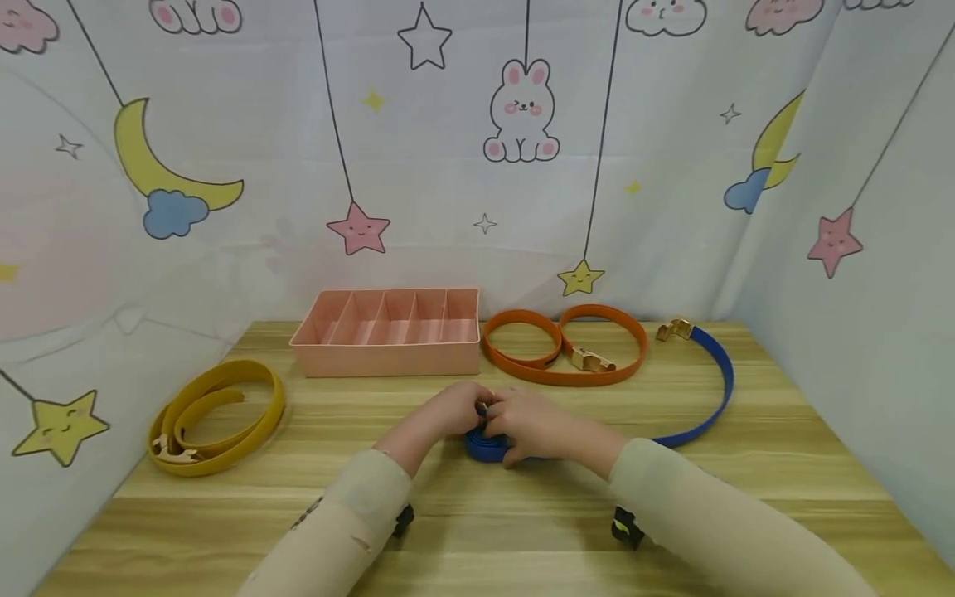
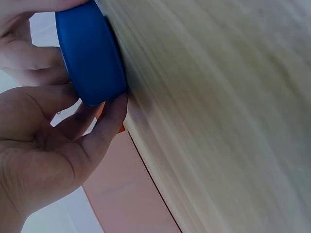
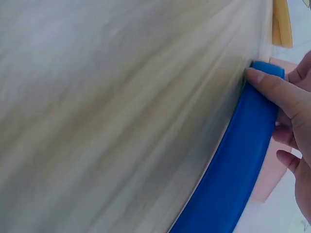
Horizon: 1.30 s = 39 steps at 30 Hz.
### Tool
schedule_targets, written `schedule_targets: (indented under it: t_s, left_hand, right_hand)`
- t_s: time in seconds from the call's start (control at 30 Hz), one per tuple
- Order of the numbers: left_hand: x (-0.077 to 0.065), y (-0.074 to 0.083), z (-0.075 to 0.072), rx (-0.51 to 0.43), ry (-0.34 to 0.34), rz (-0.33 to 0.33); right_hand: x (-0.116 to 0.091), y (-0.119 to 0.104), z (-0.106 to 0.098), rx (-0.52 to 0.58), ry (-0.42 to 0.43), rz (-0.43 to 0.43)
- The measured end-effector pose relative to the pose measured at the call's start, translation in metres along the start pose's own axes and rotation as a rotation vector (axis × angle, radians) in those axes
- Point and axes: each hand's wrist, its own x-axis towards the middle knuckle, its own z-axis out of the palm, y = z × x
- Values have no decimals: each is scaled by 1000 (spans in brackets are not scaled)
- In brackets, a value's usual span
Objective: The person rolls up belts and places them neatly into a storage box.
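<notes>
A blue belt (image 1: 487, 451) is partly rolled into a coil standing on its edge at mid-table. Its unrolled length (image 3: 233, 160) curves away to the right, ending in a gold buckle (image 1: 676, 329) at the back. My left hand (image 1: 457, 409) grips the coil from its left side; in the left wrist view, thumb and fingers (image 2: 114, 114) pinch the blue roll (image 2: 92, 56). From the right, my right hand (image 1: 533, 424) holds the same coil, with the thumb (image 3: 272, 87) pressed on the belt's outer face. The coil's inner turns are mostly hidden by the fingers.
Behind my hands stands a pink divided box (image 1: 391, 361) with several compartments. An orange belt (image 1: 567, 380) with a gold buckle lies looped to its right. A coiled yellow belt (image 1: 276, 406) rests at the left. A patterned cloth (image 1: 448, 166) hangs behind the table.
</notes>
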Motion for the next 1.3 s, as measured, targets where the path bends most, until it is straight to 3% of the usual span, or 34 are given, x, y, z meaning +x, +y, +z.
schedule_targets:
  t_s: [0.27, 0.43, 0.73, 0.93, 1.07, 1.3]
  left_hand:
    - [-4, -3, -4, -4, -5, 80]
    - [-5, -6, -3, -46, 37, 38]
    - [-6, -2, 1, -54, 117, -101]
    - [-5, 4, 4, -44, 124, -85]
    - [-3, 5, 5, -10, 117, -35]
    - [-4, 2, 4, -47, 84, -6]
  right_hand:
    - [0, 7, 4, 22, 53, -60]
    - [4, 5, 4, -14, 84, -72]
    - [10, -8, -1, -1, 14, 123]
    - [11, -12, 2, 34, 38, 183]
    - [9, -11, 5, 10, 58, 156]
    - [1, -6, 2, -33, 41, 17]
